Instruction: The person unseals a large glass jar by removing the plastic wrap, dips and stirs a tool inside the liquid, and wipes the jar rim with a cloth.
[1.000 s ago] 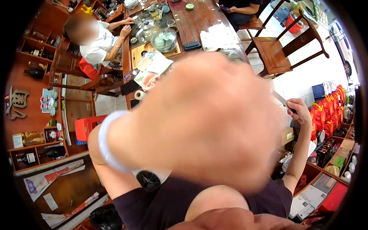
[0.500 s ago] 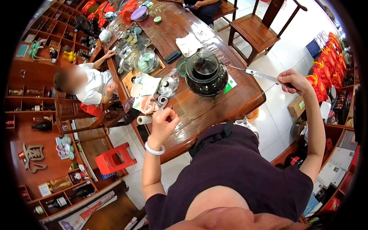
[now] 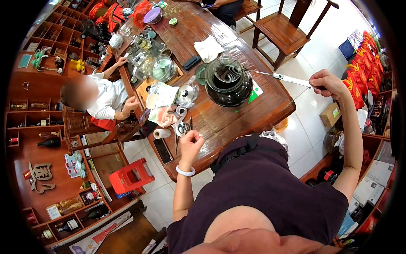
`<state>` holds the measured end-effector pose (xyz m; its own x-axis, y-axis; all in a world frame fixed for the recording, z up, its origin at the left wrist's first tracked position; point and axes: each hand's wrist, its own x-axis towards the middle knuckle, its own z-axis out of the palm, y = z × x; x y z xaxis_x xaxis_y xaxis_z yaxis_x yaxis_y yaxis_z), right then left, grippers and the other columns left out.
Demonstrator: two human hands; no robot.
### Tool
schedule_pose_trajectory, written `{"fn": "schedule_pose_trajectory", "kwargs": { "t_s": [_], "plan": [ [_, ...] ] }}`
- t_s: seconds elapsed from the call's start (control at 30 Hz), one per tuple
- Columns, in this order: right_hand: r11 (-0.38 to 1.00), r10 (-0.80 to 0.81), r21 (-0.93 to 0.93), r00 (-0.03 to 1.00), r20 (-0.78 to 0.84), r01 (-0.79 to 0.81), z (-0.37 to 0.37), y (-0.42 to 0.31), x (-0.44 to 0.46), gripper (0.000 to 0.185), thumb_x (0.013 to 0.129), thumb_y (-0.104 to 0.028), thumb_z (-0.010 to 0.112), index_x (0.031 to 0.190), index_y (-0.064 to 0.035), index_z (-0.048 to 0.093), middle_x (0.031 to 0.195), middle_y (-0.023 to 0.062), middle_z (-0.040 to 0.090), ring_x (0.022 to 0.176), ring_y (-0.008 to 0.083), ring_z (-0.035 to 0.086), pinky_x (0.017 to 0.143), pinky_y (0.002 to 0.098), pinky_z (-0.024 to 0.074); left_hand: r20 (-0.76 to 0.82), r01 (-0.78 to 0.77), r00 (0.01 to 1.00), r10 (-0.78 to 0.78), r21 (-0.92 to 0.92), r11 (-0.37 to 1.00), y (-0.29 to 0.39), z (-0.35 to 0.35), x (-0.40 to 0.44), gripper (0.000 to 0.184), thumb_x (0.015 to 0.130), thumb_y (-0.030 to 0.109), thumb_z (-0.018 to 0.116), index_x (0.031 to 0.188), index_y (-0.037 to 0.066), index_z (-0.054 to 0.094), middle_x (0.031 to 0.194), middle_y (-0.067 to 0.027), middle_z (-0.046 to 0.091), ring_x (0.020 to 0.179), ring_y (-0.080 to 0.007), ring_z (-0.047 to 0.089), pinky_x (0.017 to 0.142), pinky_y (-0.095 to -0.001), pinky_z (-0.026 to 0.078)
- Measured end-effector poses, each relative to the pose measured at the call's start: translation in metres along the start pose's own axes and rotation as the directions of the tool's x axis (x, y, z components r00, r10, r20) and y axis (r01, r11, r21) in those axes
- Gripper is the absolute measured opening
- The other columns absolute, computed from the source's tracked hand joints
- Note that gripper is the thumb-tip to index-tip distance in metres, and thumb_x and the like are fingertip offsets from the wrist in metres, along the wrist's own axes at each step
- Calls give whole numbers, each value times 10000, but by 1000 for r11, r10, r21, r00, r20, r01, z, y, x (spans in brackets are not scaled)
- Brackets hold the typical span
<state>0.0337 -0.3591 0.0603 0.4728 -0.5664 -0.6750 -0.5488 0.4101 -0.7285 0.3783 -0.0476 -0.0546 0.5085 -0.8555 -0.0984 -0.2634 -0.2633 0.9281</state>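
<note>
Lighting was bright overall, strongest toward two o'clock, where the white floor [image 3: 325, 46] washed out nearly to blank. Pale glare streaked the polished table [image 3: 245, 124] between twelve and one o'clock; highlights marked the glass jar [image 3: 229, 95] and the metal tool [image 3: 296, 80]. The dark shirt [image 3: 262, 190] at five o'clock lost detail. Wide-angle distortion bowed the shelves [image 3: 42, 111] near nine o'clock, and black filled the corners. A soft blur masked the seated person's head [image 3: 79, 93].
</note>
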Motion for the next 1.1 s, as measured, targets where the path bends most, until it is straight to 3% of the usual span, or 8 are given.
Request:
{"fn": "schedule_pose_trajectory", "kwargs": {
  "t_s": [0.07, 0.27, 1.1],
  "plan": [
    [1000, 5, -10, 1000, -7, -5, 0, -2, -1, 135, 792, -103, 508, 706, -3, 536, 496, 27, 476, 304, 16, 261, 273, 172, 164, 12, 58, 998, -57, -92, 994, -2, 3, -3, 163, 673, -13, 562, 597, 41, 427, 558, 54, 403, 514, -25, 363, 457, -182, 302],
    [1000, 18, 6, 1000, -3, -18, -2, -5, -2, 135, 789, -101, 520, 704, 3, 538, 480, 22, 462, 312, 11, 251, 272, 170, 157, 19, 136, 991, -135, -143, 980, -18, 14, -12, 166, 671, -18, 563, 598, 47, 429, 571, 58, 405, 526, -20, 364, 470, -174, 301],
    [995, -17, -95, 999, -40, 14, 5, -22, -12, 146, 794, -107, 517, 697, -1, 545, 474, 17, 467, 308, 15, 271, 271, 164, 167, 44, 167, 986, -161, -286, 944, -31, 26, -24, 181, 687, -45, 537, 593, 51, 416, 572, 61, 403, 524, -20, 347, 477, -172, 281]
  ]
}}
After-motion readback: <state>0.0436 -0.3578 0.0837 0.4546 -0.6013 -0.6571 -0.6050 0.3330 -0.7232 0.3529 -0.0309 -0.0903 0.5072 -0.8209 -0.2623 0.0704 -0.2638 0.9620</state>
